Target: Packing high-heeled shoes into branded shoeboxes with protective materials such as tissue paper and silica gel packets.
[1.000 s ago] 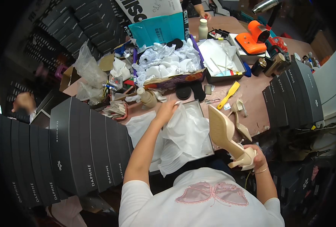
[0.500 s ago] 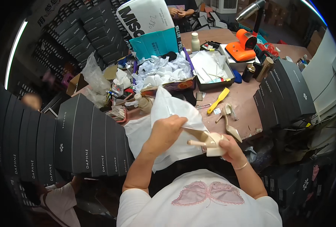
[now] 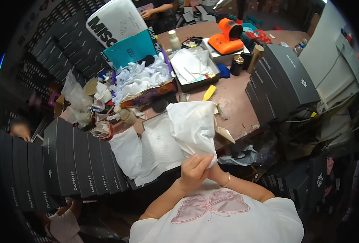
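A white cloth-like shoe bag (image 3: 193, 125) hangs slanted in front of me, its lower end at my hands. My left hand (image 3: 194, 170) is closed, pinching the bag's near edge. Behind it, my right hand (image 3: 216, 174) reaches to the bag's opening, its fingers hidden by the bag and the left hand. The beige heeled shoe is out of sight; the bag hides whatever is inside. Another beige high-heeled shoe (image 3: 224, 134) lies on the table just right of the bag. Beneath the bag's left side is an open box lined with white ribbed wrapping (image 3: 157, 139).
Stacks of dark shoeboxes stand at left (image 3: 80, 160) and right (image 3: 284, 81). Behind are a bin of crumpled white paper (image 3: 141, 81), a tray of white sheets (image 3: 193, 67), a yellow shoehorn-like tool (image 3: 209, 93) and an orange device (image 3: 226, 40). Another person's hand (image 3: 148, 14) shows at the back.
The beige shoe in my right hand has gone from view, the bag now covering that area. Both hands have come together lower down. The view has shifted, and the lined box shows more.
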Motion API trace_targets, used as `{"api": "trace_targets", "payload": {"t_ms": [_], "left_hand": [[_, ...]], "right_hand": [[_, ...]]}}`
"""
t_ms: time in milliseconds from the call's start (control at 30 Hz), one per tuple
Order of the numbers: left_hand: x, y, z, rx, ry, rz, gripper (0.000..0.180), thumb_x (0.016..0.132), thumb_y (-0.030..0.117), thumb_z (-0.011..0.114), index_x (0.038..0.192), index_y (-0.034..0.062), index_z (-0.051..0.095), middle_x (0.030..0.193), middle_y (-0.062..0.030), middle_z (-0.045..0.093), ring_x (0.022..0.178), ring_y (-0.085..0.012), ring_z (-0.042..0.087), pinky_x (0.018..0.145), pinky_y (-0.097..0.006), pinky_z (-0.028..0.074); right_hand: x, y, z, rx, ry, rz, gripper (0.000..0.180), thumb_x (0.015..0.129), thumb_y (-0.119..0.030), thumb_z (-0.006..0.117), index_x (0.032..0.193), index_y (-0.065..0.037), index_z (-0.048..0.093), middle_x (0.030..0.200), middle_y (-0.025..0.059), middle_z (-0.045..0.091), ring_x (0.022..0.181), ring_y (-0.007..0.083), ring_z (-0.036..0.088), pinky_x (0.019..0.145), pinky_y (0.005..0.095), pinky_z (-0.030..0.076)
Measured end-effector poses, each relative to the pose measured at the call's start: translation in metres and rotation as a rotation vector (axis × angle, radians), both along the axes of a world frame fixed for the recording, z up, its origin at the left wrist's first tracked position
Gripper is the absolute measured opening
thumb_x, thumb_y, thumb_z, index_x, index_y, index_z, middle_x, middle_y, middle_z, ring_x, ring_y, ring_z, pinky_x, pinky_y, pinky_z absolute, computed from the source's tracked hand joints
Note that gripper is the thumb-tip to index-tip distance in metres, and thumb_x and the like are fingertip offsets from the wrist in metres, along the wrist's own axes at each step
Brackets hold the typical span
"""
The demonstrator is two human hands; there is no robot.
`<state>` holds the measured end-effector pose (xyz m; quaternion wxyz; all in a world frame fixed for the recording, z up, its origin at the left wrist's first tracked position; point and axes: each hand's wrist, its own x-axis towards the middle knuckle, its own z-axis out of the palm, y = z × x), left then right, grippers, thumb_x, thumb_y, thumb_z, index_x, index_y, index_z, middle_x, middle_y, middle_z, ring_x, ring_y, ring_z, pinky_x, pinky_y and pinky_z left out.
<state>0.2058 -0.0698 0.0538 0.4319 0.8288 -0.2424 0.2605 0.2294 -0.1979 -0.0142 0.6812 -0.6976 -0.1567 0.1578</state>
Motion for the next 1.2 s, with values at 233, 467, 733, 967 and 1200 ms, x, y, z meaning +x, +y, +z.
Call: {"api": "trace_targets", "payload": {"t_ms": [233,467,733,967,1200], "left_hand": [[-0.009,-0.047,-0.019,-0.077,0.106,-0.356,0.040,0.060,-0.006,0.063,0.099,0.0006,0.064,0.078,-0.0126,0.060,0.062,-0.0263,0.058,0.053,-0.034,0.046],[0.054,-0.052,-0.069,-0.002,0.435,-0.487,0.043,0.083,0.019,0.067,0.119,-0.0004,0.055,0.110,-0.0162,0.058,0.102,-0.0294,0.057,0.089,-0.037,0.047],[0.205,-0.076,-0.287,-0.352,1.180,0.230,0.045,0.083,0.011,0.058,0.125,-0.0034,0.047,0.093,-0.0090,0.063,0.075,-0.0168,0.061,0.066,-0.031,0.050],[0.137,-0.008,-0.176,-1.066,1.501,-0.351,0.028,0.087,0.008,0.050,0.114,0.0014,0.055,0.093,-0.0082,0.065,0.080,-0.0152,0.065,0.073,-0.028,0.053],[0.044,0.095,-0.140,-0.428,1.353,-0.781,0.030,0.082,0.008,0.061,0.108,-0.0051,0.060,0.092,-0.0050,0.062,0.084,-0.0083,0.055,0.071,-0.024,0.047]], "right_hand": [[0.001,-0.050,-0.052,0.666,0.461,-0.198,0.050,0.094,-0.027,0.050,0.137,-0.004,0.038,0.132,0.0146,0.049,0.124,0.0277,0.047,0.104,0.0414,0.038],[0.009,-0.150,-0.055,0.107,0.143,-0.469,0.051,0.091,-0.025,0.054,0.135,-0.003,0.040,0.132,0.0174,0.048,0.124,0.0313,0.046,0.104,0.0434,0.036],[0.027,-0.208,-0.066,-0.787,-0.472,-0.360,0.051,0.084,-0.018,0.059,0.130,0.000,0.044,0.130,0.0228,0.048,0.123,0.0384,0.044,0.104,0.0471,0.033],[0.126,-0.155,-0.077,-1.525,-0.345,0.267,0.041,0.071,-0.008,0.061,0.111,0.002,0.057,0.109,0.0218,0.059,0.101,0.0396,0.052,0.089,0.0499,0.040],[0.141,-0.033,0.031,-0.367,-0.423,0.722,0.098,0.059,-0.029,0.086,0.139,-0.002,0.037,0.139,0.0174,0.044,0.131,0.0298,0.040,0.106,0.0352,0.033]]}}
